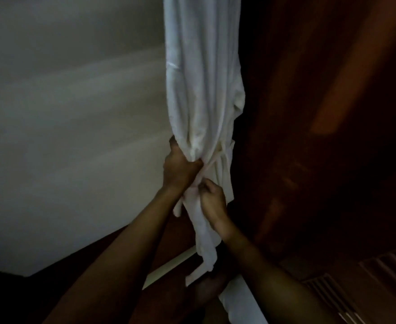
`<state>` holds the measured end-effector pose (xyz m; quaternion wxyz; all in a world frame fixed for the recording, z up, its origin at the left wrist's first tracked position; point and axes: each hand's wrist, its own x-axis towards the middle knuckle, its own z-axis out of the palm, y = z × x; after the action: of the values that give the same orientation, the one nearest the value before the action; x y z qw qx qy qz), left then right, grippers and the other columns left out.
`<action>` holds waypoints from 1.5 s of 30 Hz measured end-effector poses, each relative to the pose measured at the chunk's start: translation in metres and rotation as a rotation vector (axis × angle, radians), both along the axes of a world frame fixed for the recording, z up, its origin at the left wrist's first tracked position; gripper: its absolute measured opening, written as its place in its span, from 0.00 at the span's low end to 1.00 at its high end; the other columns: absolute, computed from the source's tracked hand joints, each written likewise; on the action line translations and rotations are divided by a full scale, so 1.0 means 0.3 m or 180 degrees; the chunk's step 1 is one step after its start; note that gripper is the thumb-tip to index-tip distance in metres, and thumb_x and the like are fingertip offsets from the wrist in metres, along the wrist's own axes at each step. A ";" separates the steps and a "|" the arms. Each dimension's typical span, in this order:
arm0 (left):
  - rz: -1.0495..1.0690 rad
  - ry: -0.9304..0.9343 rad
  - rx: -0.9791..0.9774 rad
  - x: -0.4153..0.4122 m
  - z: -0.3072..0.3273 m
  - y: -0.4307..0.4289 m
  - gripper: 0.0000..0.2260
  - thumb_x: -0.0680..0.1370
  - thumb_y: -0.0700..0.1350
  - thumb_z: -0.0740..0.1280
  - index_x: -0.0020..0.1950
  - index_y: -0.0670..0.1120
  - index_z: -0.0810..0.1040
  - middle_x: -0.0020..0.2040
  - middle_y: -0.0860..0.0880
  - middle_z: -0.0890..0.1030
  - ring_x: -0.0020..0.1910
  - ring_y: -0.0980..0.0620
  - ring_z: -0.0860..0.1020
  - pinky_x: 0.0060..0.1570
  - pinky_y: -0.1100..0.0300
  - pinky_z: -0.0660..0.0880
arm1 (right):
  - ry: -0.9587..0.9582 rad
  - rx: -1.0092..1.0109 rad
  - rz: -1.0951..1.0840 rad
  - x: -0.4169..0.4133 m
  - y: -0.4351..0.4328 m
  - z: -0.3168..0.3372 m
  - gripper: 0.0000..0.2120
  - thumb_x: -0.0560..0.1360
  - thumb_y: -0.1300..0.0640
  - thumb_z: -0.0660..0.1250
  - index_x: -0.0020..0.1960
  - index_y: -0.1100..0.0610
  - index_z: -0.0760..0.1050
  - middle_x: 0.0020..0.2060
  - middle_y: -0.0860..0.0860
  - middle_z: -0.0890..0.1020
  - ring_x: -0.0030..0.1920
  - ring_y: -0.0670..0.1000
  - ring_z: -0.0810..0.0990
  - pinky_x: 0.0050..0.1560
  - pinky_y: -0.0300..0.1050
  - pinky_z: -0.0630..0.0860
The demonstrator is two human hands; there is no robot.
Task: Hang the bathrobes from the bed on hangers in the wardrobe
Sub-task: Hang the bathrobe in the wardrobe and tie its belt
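A: Edges, room to move?
B: 1 white bathrobe (201, 78) hangs down the center of the frame from the top edge. It sits where the pale wall (63, 113), left half, meets the dark wardrobe panel (320, 113), right half. There is open room left of the robe along the wall. The right side is shadowed and hard to read.
A: Hands?
B: Left hand (180, 169) is clenched round the gathered cloth at mid-frame, bunching it narrow. Right hand (212, 202), just below, pinches a fold. The robe's tail drops past it toward bottom center.
A: Materials?
B: Robe is soft and thick, with long vertical folds. A flat belt (218, 157) crosses right of the left hand. Wall is smooth and matte. Wood is reddish and blurred. Slatted surface (379, 277) in the lower right corner.
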<state>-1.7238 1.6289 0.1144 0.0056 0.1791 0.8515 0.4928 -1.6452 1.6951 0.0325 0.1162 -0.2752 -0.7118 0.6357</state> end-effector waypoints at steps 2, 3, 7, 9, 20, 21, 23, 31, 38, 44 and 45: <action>-0.0150 -0.0074 -0.0304 -0.060 -0.034 -0.025 0.30 0.72 0.43 0.74 0.72 0.40 0.69 0.58 0.44 0.81 0.54 0.47 0.80 0.43 0.67 0.72 | -0.0311 -0.0384 -0.0041 0.008 0.031 -0.010 0.10 0.80 0.50 0.61 0.49 0.48 0.81 0.48 0.56 0.85 0.53 0.62 0.84 0.56 0.58 0.81; -0.0334 -0.0069 -0.0395 -0.077 -0.051 -0.040 0.27 0.72 0.42 0.74 0.69 0.39 0.72 0.55 0.46 0.81 0.53 0.49 0.80 0.40 0.73 0.70 | -0.0451 -0.0447 -0.0021 0.011 0.056 -0.018 0.11 0.79 0.44 0.62 0.46 0.46 0.81 0.46 0.54 0.86 0.51 0.60 0.85 0.56 0.58 0.82; -0.0985 -0.0249 -0.0406 -0.079 -0.105 -0.099 0.18 0.71 0.33 0.73 0.61 0.37 0.77 0.46 0.59 0.78 0.44 0.67 0.78 0.41 0.74 0.71 | -0.0881 0.0237 0.0185 -0.008 0.167 0.012 0.23 0.79 0.36 0.63 0.49 0.55 0.83 0.41 0.48 0.84 0.45 0.50 0.83 0.52 0.48 0.80; -0.1153 -0.0320 -0.0354 -0.073 -0.121 -0.148 0.18 0.71 0.35 0.73 0.60 0.40 0.77 0.48 0.57 0.79 0.46 0.66 0.78 0.44 0.67 0.73 | -0.0859 0.0231 0.0111 -0.051 0.239 0.027 0.24 0.78 0.37 0.67 0.50 0.60 0.82 0.44 0.54 0.85 0.46 0.54 0.84 0.50 0.49 0.81; -0.1254 -0.0726 -0.0070 -0.032 -0.081 -0.213 0.27 0.72 0.32 0.74 0.68 0.50 0.75 0.60 0.54 0.81 0.58 0.61 0.79 0.56 0.62 0.78 | -0.0304 -0.0639 -0.0450 -0.086 0.320 0.022 0.23 0.82 0.40 0.60 0.67 0.55 0.75 0.59 0.54 0.81 0.57 0.55 0.81 0.61 0.56 0.79; -0.1247 -0.0756 -0.0011 -0.021 -0.085 -0.195 0.27 0.73 0.32 0.74 0.69 0.50 0.75 0.60 0.54 0.81 0.58 0.62 0.79 0.57 0.62 0.78 | -0.0380 -0.0809 -0.0442 -0.033 0.274 -0.036 0.25 0.82 0.38 0.58 0.70 0.54 0.73 0.62 0.54 0.80 0.61 0.56 0.80 0.64 0.58 0.77; -0.1248 -0.0765 0.0059 -0.006 -0.097 -0.161 0.26 0.73 0.33 0.74 0.67 0.52 0.75 0.59 0.56 0.81 0.56 0.65 0.80 0.57 0.62 0.79 | -0.0273 -0.0993 -0.0382 0.080 0.183 -0.147 0.26 0.82 0.38 0.58 0.72 0.54 0.72 0.64 0.53 0.80 0.64 0.56 0.79 0.68 0.57 0.74; -0.1439 -0.0829 -0.0146 0.004 -0.164 0.001 0.26 0.74 0.37 0.76 0.59 0.64 0.72 0.54 0.64 0.77 0.53 0.72 0.77 0.54 0.70 0.74 | -0.0937 0.0426 0.0262 0.334 0.140 -0.345 0.16 0.75 0.50 0.74 0.60 0.57 0.81 0.51 0.52 0.86 0.52 0.51 0.85 0.56 0.55 0.81; -0.1727 -0.0812 -0.0357 0.047 -0.152 0.178 0.30 0.72 0.56 0.77 0.71 0.49 0.75 0.63 0.53 0.81 0.59 0.56 0.80 0.61 0.60 0.75 | -0.1294 0.0631 -0.0761 0.574 0.246 -0.298 0.35 0.74 0.35 0.69 0.68 0.62 0.75 0.56 0.57 0.83 0.56 0.55 0.82 0.59 0.40 0.76; -0.2692 -0.0708 -0.0503 0.129 -0.061 0.271 0.37 0.69 0.69 0.74 0.72 0.52 0.69 0.64 0.57 0.78 0.60 0.62 0.78 0.54 0.71 0.75 | -0.0384 0.1089 -0.1435 0.502 0.204 -0.057 0.25 0.78 0.47 0.71 0.73 0.49 0.69 0.61 0.45 0.80 0.59 0.46 0.79 0.57 0.45 0.77; -0.3031 -0.0691 -0.0533 0.131 -0.016 0.248 0.34 0.71 0.65 0.75 0.73 0.56 0.67 0.65 0.61 0.77 0.60 0.67 0.76 0.57 0.71 0.75 | -0.0206 0.0962 -0.1480 0.484 0.193 -0.028 0.29 0.77 0.45 0.72 0.74 0.48 0.67 0.63 0.42 0.78 0.61 0.43 0.78 0.60 0.45 0.77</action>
<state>-1.6845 1.7033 0.1095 0.3332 0.4947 0.7063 0.3812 -1.5000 1.7530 0.0242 0.2759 -0.4309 -0.7196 0.4695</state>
